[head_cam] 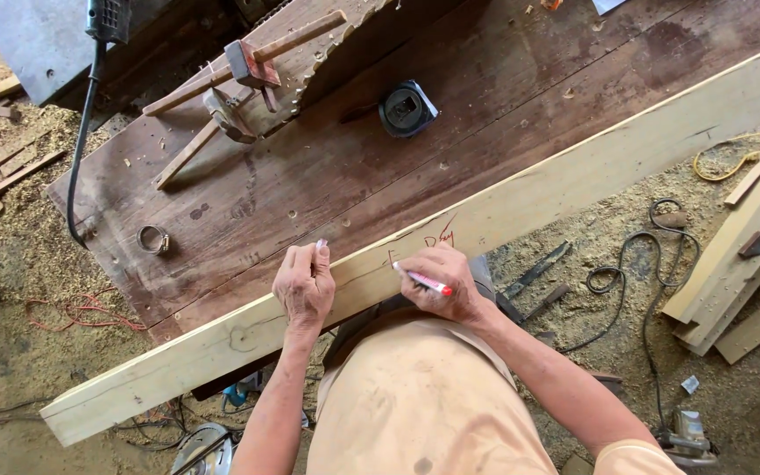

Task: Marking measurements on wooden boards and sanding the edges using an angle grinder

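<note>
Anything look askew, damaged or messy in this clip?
Sawdust and cords litter the floor. The pale plank lies slanted over the bench edge, steadied by the left hand; the right hand marks it with a red marker.

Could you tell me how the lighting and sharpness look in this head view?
In the head view, soft even daylight with no glare; the hammers cast short shadows on the dark workbench. The right hand with the marker and the left hand are sharp on the pale plank; its edges bow slightly.

floor [10,352]: sawdust, offcuts, cables | workbench [310,185]: dark, worn wood | light: daylight
</note>
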